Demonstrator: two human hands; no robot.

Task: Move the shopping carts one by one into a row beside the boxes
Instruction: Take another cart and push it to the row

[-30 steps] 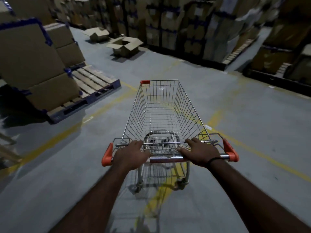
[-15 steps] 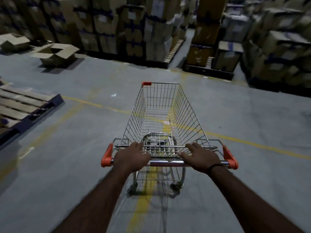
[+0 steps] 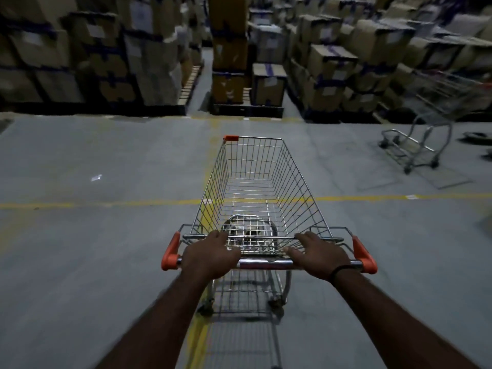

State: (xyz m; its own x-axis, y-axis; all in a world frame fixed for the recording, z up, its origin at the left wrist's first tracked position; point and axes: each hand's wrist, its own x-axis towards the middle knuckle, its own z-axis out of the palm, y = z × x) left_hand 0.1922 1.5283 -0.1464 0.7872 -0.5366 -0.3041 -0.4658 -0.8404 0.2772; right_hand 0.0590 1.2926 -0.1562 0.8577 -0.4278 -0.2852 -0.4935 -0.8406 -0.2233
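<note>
We push empty cart [image 3: 262,198] across open floor [image 3: 106,235] – left hand [image 3: 211,258] and right hand [image 3: 318,258] both clamped on handle bar [image 3: 266,263]; next, we judge: steer right toward parked cart [image 3: 431,121] (beside boxes [image 3: 330,75]) – line up alongside

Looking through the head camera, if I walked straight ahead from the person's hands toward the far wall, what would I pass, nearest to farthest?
Left hand and right hand on the cart handle → wire basket → yellow floor line → orange corner cap → pallet → stacked boxes.
</note>
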